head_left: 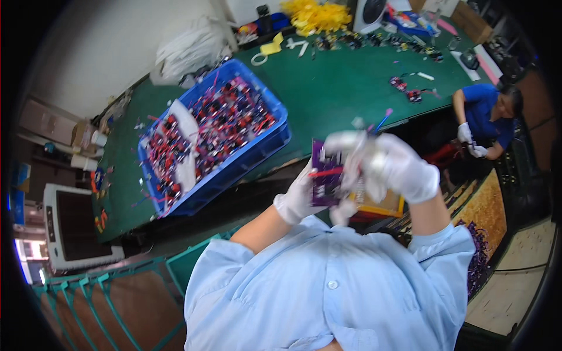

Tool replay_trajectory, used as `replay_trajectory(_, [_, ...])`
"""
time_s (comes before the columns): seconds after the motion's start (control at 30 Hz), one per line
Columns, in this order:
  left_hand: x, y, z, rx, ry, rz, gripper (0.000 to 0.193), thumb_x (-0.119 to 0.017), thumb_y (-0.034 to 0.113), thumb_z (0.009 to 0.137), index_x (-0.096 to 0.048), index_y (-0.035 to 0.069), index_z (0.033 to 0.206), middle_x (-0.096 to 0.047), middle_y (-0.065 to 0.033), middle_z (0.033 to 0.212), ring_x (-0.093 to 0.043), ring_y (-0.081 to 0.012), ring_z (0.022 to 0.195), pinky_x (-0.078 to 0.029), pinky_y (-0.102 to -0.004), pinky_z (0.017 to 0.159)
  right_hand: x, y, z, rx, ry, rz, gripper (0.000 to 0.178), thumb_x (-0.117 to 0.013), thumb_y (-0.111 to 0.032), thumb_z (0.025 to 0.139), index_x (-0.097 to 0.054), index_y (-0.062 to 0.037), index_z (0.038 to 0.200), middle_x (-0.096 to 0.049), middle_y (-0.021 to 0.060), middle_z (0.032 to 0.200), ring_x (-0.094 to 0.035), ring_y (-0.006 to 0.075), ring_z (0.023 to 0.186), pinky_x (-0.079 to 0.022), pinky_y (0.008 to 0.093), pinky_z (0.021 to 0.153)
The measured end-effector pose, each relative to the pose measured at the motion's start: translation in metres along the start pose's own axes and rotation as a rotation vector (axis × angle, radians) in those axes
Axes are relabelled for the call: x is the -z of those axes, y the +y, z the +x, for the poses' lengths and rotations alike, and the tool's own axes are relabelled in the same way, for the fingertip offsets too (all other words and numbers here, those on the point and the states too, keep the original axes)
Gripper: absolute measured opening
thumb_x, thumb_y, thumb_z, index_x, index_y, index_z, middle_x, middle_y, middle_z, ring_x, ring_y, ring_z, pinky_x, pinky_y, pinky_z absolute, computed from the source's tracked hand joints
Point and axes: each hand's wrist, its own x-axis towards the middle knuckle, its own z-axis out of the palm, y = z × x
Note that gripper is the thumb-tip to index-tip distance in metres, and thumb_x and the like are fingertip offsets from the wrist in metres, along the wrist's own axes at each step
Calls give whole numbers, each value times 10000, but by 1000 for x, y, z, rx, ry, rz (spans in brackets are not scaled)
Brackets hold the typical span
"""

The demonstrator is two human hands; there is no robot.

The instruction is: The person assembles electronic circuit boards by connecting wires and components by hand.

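In front of my chest, my white-gloved left hand grips the left side of a purple printed card. A red strip runs across the card. My right hand, also gloved in white, is raised on the card's other side. Motion smears its fingers, so their grip cannot be made out. Between the hands is a pale, partly see-through blur, too smeared to name.
A blue crate, heaped with small red, black and purple pieces, sits tilted on the green table. More small parts lie at the right. A co-worker in blue sits beyond the table's right edge. A yellow-rimmed box is below my hands.
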Motion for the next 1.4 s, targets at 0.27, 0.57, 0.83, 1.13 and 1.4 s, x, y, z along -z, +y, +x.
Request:
replay_trajectory(0.27, [56, 1, 14, 382, -78, 49, 532, -504, 348, 824, -366, 18, 1218, -473, -162, 1117, -493, -267, 1027, -357, -395, 925, 14, 60, -17, 15, 354, 284, 290, -418, -129, 846, -481, 1, 1097, -532, 50, 747, -456, 72, 448, -351, 199, 382])
replay_trajectory(0.57, [34, -24, 34, -804, 180, 1300, 847, -506, 467, 804, 11, 90, 1359, -154, -195, 1391, -177, -300, 1291, -165, -418, 1041, 2, 123, -23, 283, 395, 1124, 317, -458, -130, 872, -400, -29, 1167, -537, 90, 885, -537, 151, 618, -459, 261, 541])
replay_trajectory(0.83, [-5, -18, 56, -196, 306, 831, 646, -470, 495, 823, -372, 32, 1262, -544, -86, 912, -528, -154, 809, -436, -293, 747, 2, 143, -40, 253, 605, 415, 187, -436, -133, 856, -501, -20, 990, -555, 95, 938, -585, 176, 713, -455, 267, 586])
replay_trajectory(1.13, [165, -64, 18, 783, -320, 763, 396, -578, 214, 770, -500, 28, 1110, -579, -66, 962, -524, -191, 918, -423, -327, 818, 23, 186, -27, 305, 203, -951, 59, -503, -49, 706, -524, -66, 759, -530, 108, 653, -536, 254, 588, -427, 335, 547])
replay_trajectory(1.4, [128, -81, 22, 50, 402, 61, 574, -366, 172, 903, -48, 213, 1380, -305, -107, 1332, -397, -201, 1151, -351, -344, 953, 35, 174, -35, 367, 496, 1103, 280, -511, -121, 839, -468, -2, 1089, -564, 106, 867, -578, 172, 640, -474, 266, 566])
